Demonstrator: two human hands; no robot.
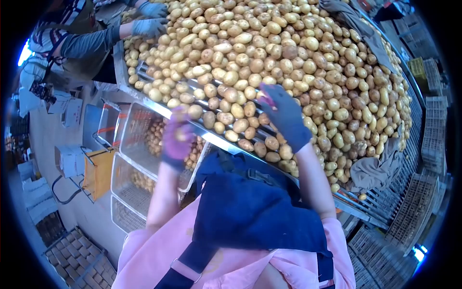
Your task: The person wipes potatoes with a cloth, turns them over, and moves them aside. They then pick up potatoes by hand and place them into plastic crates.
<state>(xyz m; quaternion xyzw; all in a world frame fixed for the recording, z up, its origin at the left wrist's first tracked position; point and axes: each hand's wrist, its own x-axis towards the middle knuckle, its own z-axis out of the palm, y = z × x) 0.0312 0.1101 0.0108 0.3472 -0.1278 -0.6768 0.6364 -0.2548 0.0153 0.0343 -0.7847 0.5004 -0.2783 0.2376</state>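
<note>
Pink shirt (166, 224) on me; left hand (178, 137) too blurry to tell, right hand (286, 118) half curled, grip hidden. Hard pushes could spill potatoes (286, 65).

Free: air over potatoes (236, 111), betw. L hand (178, 137) & R hand (285, 115).
Obst., near side: metal edge (211, 137); crate (132, 132) beyond, L.
Obst., R: piled potatoes, grey cloth (378, 171).
Obst., far L: co-worker's gloved hands (148, 28).
</note>
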